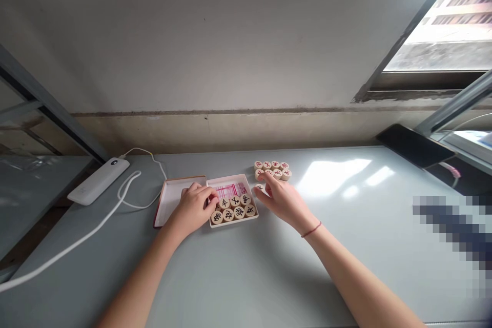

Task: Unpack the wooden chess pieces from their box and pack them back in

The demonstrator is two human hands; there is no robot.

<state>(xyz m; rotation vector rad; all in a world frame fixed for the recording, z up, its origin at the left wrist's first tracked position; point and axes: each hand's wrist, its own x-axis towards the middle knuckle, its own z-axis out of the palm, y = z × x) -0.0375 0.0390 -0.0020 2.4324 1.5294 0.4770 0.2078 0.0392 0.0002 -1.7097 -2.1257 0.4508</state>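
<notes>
A small white box lies on the grey table, with several round wooden chess pieces marked in black in its near half and a folded pink-printed sheet at its far end. My left hand rests curled on the box's left edge, fingertips on a piece inside. Right of the box stands a cluster of red-marked pieces. My right hand reaches to the near side of that cluster, fingers pinching one piece.
The box's lid lies open-side up to the left of the box. A white power bank with a white cable sits at the far left. A dark phone leans at the far right near the window.
</notes>
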